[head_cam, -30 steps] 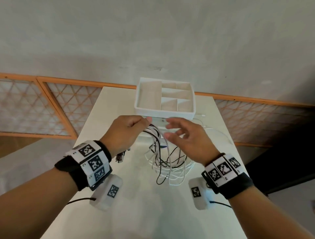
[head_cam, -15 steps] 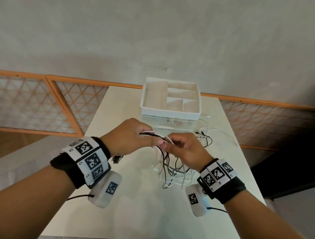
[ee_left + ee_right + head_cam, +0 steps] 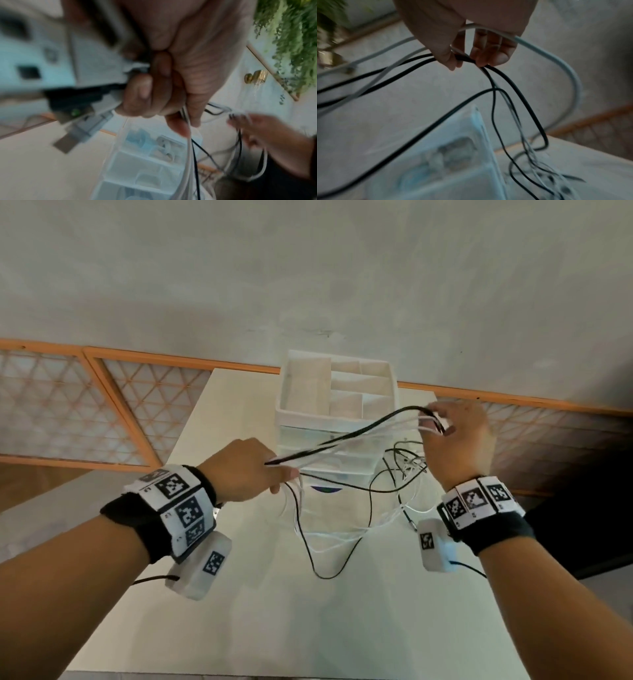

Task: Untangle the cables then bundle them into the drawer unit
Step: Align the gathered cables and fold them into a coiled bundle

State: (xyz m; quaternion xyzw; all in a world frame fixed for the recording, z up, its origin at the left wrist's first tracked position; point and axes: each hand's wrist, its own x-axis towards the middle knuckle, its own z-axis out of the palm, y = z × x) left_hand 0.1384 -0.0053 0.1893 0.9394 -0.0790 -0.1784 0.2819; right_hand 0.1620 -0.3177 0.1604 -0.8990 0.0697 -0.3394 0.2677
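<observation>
A tangle of black and white cables (image 3: 342,440) stretches in the air between my two hands, in front of the white drawer unit (image 3: 337,412). My left hand (image 3: 250,470) grips one end of the strands low on the left; in the left wrist view its fingers (image 3: 154,92) curl round them, and USB plugs (image 3: 77,128) stick out beside it. My right hand (image 3: 455,436) is raised to the right of the unit and pinches a loop of black and white cable (image 3: 488,60). Loose loops (image 3: 329,539) hang down onto the table (image 3: 239,611).
The drawer unit stands at the far middle of the pale table, with an open compartmented tray on top and clear drawers below. A wooden lattice rail (image 3: 102,412) runs behind the table against a grey wall. Green foliage (image 3: 291,33) shows in the left wrist view.
My hands, close together over the tangle before, have pulled apart. The right hand has gone up and to the right with a loop, drawing the cables taut across the front of the drawer unit.
</observation>
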